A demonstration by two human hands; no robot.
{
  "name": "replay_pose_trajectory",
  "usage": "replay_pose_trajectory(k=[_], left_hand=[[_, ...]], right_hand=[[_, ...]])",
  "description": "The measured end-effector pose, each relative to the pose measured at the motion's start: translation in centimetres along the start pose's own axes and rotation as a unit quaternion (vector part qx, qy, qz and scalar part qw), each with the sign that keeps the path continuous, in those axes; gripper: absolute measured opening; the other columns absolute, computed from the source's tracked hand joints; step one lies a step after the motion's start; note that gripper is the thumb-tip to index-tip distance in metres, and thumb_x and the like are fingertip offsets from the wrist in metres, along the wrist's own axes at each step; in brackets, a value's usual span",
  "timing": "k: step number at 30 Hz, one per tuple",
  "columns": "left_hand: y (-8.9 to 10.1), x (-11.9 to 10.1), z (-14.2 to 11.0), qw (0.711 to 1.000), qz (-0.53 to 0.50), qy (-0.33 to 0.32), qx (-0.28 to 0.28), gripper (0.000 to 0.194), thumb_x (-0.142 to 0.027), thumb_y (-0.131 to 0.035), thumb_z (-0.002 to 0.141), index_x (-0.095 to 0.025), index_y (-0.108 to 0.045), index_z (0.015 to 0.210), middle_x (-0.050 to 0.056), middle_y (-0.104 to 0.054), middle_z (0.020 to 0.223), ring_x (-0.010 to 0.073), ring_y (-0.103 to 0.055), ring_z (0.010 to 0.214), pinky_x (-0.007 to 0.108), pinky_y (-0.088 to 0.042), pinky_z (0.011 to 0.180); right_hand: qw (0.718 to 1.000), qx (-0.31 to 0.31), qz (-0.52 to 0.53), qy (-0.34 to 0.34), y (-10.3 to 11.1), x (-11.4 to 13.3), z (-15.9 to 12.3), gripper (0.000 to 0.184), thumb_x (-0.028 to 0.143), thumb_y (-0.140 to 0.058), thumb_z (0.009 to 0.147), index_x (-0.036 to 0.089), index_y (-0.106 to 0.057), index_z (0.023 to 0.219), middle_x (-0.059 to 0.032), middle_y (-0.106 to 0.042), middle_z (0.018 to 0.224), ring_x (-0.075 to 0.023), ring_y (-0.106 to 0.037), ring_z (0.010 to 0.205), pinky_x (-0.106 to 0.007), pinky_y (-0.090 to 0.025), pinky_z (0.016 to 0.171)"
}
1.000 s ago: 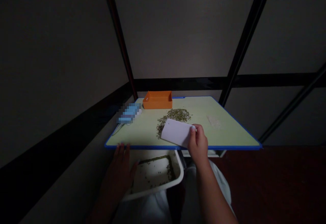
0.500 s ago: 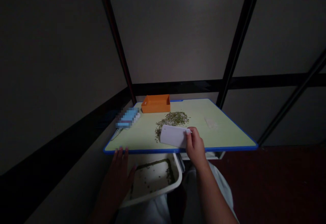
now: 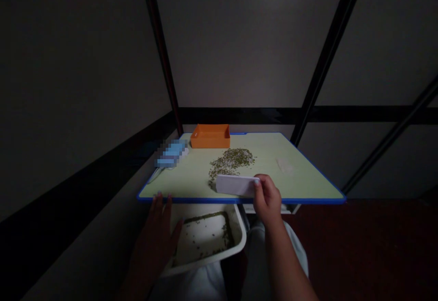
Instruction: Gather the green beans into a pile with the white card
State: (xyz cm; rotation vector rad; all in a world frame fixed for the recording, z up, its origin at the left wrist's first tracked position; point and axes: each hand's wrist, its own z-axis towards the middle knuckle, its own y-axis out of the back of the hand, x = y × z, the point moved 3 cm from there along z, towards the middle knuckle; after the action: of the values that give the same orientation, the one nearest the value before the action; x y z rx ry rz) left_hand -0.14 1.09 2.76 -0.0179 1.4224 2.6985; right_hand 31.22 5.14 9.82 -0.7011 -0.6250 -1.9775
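My right hand pinches a flat white card by its right end, holding it on edge near the front rim of a pale green table. Just behind the card lies a scatter of small green beans. My left hand grips the left rim of a white tray held below the table's front edge, above my lap. Several beans lie inside the tray, mostly along its far and right sides.
An orange box stands at the back of the table. A blurred blue object lies at the table's left edge. A faint pale patch sits to the right. Dark bars cross the grey wall behind.
The white card has tipped from lying flat-faced toward me to nearly on edge and has come closer to the front rim. The tray and left hand have barely shifted.
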Motion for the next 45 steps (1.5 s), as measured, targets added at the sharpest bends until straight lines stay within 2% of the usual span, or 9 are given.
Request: replay_pose_trajectory(k=[8,14,19,24,28,33,38,43,45], left_hand=[[-0.4,0.5,-0.1,1.000,0.016,-0.001,0.012,0.066,-0.046,-0.041,0.088,-0.010,-0.042,0.143,0.019,-0.040,0.154,0.0295,-0.036,0.145,0.048,-0.043,0.113],[-1.0,0.8,-0.4,0.999,0.031,-0.025,-0.017,0.068,-0.049,-0.040,0.088,-0.009,-0.043,0.143,0.020,-0.041,0.154,0.0302,-0.039,0.144,0.046,-0.045,0.110],[-1.3,1.1,-0.6,0.998,0.030,-0.034,-0.046,0.066,-0.049,-0.040,0.088,-0.009,-0.047,0.139,0.020,-0.044,0.152,0.0288,-0.041,0.143,0.043,-0.047,0.108],[-1.5,1.8,-0.8,0.997,0.026,-0.054,-0.058,0.065,-0.048,-0.042,0.088,-0.011,-0.045,0.141,0.018,-0.047,0.151,0.0278,-0.044,0.141,0.043,-0.048,0.108],[-1.1,2.0,-0.5,0.998,0.006,-0.047,-0.040,0.063,-0.047,-0.043,0.088,-0.013,-0.046,0.141,0.018,-0.041,0.155,0.0290,-0.041,0.142,0.045,-0.047,0.109],[-0.5,2.2,-0.5,1.000,-0.010,0.004,-0.014,0.063,-0.046,-0.042,0.089,-0.016,-0.043,0.144,0.017,-0.035,0.158,0.0299,-0.041,0.142,0.046,-0.048,0.108],[-0.7,3.1,-1.1,1.000,0.007,0.002,0.015,0.063,-0.039,-0.048,0.087,-0.018,-0.041,0.146,0.014,-0.035,0.159,0.0275,-0.039,0.143,0.043,-0.047,0.109],[-0.3,3.0,-0.9,0.999,0.012,0.007,0.036,0.062,-0.039,-0.047,0.088,-0.012,-0.044,0.143,0.018,-0.037,0.156,0.0291,-0.036,0.144,0.046,-0.044,0.112],[-0.1,2.7,-0.7,0.999,0.008,0.005,0.031,0.059,-0.041,-0.041,0.091,-0.011,-0.045,0.142,0.018,-0.040,0.155,0.0285,-0.038,0.143,0.045,-0.046,0.111]], right_hand=[[0.999,0.044,0.013,-0.012,-1.0,-0.3,-0.3,0.026,0.038,-0.044,0.095,0.023,-0.058,0.079,0.0003,-0.057,0.065,-0.0159,-0.052,0.059,-0.026,-0.040,0.054],[0.998,0.049,0.026,-0.024,-2.4,-0.4,-0.3,0.027,0.039,-0.042,0.096,0.023,-0.056,0.079,0.0009,-0.056,0.065,-0.0159,-0.052,0.059,-0.025,-0.040,0.054],[0.999,0.005,0.038,-0.033,-3.1,-0.6,0.0,0.028,0.042,-0.041,0.096,0.023,-0.055,0.079,0.0013,-0.055,0.065,-0.0161,-0.051,0.059,-0.026,-0.039,0.055],[0.992,-0.077,0.069,-0.071,-1.8,-1.0,0.7,0.033,0.051,-0.044,0.095,0.022,-0.053,0.080,0.0006,-0.055,0.069,-0.0167,-0.053,0.065,-0.026,-0.041,0.060],[0.970,-0.129,0.138,-0.152,-0.9,-2.5,1.2,0.039,0.060,-0.052,0.087,0.022,-0.052,0.080,0.0023,-0.052,0.067,-0.0152,-0.050,0.061,-0.025,-0.040,0.055],[0.908,-0.160,0.280,-0.267,-1.0,-4.6,1.2,0.044,0.063,-0.066,0.076,0.022,-0.052,0.082,0.0045,-0.056,0.061,-0.0120,-0.050,0.050,-0.021,-0.038,0.046],[0.864,-0.184,0.363,-0.295,-1.1,-4.7,1.2,0.049,0.059,-0.079,0.066,0.022,-0.057,0.090,0.0030,-0.067,0.065,-0.0139,-0.058,0.051,-0.024,-0.046,0.051],[0.850,-0.207,0.394,-0.280,-0.5,-4.9,1.4,0.057,0.051,-0.079,0.069,0.026,-0.060,0.116,-0.0010,-0.073,0.082,-0.0177,-0.065,0.064,-0.030,-0.052,0.063],[0.849,-0.217,0.384,-0.290,-0.2,-5.2,1.5,0.055,0.047,-0.079,0.068,0.025,-0.062,0.115,-0.0021,-0.073,0.086,-0.0191,-0.066,0.068,-0.031,-0.052,0.064]])
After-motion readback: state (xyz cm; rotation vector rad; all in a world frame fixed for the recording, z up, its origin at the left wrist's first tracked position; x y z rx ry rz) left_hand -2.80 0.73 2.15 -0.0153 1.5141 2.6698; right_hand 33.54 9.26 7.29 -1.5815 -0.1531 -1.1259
